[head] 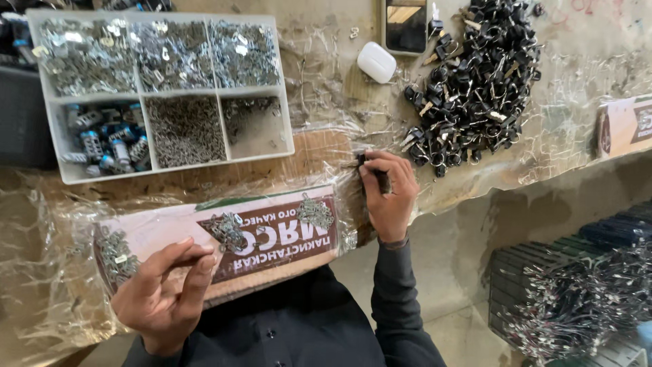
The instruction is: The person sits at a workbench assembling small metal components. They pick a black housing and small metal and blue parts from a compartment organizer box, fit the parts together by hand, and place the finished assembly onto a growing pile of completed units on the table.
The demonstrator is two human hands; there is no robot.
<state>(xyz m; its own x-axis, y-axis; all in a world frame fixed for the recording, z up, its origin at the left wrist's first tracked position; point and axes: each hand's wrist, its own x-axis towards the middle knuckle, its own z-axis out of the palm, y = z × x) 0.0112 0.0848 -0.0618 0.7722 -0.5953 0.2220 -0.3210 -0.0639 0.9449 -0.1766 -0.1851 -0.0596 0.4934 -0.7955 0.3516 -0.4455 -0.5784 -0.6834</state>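
Left hand (166, 292) pinches something too small to tell; right hand (388, 194) grips a black key (380, 178), well apart.

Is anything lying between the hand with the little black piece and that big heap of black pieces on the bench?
Nothing visible does. The right hand pinches a small black piece just below the heap of black pieces; only bare, plastic-covered bench lies between them. The white case sits off to the side.
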